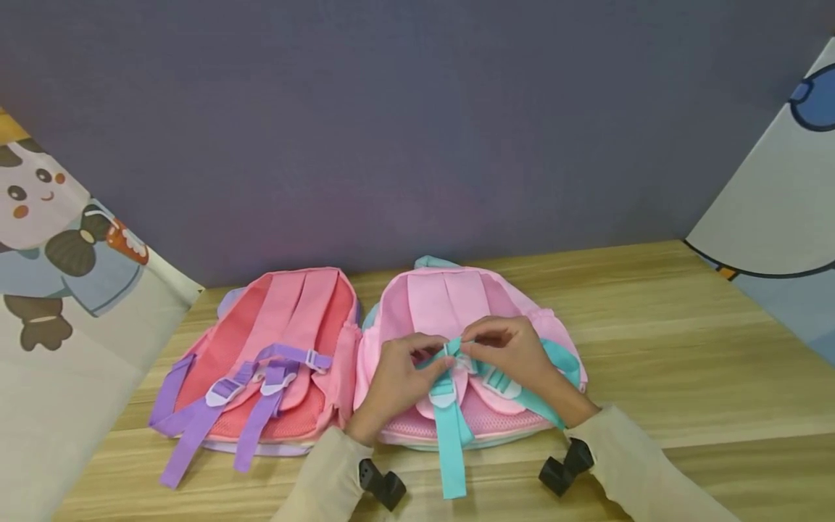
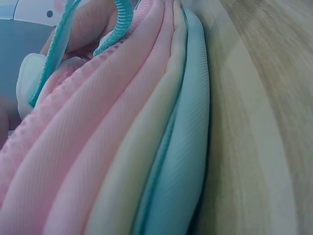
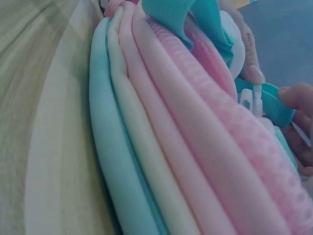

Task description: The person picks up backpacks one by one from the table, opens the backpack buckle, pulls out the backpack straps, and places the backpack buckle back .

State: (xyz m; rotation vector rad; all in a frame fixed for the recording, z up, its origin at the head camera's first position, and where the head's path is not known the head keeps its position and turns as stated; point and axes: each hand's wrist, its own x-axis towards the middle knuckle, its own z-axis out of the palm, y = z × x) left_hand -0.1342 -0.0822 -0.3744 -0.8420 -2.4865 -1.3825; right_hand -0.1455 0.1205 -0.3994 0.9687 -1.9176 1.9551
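Note:
A pink backpack (image 1: 475, 293) with teal straps lies back panel up on the table. Over its middle, my left hand (image 1: 403, 373) pinches a white plastic slider (image 3: 257, 100) on a teal chest strap (image 3: 279, 105). My right hand (image 1: 512, 351) pinches the same strap just to the right, thumb against fingertips. Below the left hand, a long teal shoulder strap (image 1: 451, 453) hangs from a white buckle (image 1: 443, 399) past the bag's bottom edge. In the left wrist view, the bag's layered pink, cream and teal side (image 2: 142, 132) hides most of the hands.
A coral-pink backpack (image 1: 261, 319) with purple straps (image 1: 251, 435) lies against the pink one on the left. A dark grey panel (image 1: 417, 130) rises behind the wooden table (image 1: 652, 333). Printed cartoon panels stand on the left (image 1: 78, 304) and right (image 1: 770, 203).

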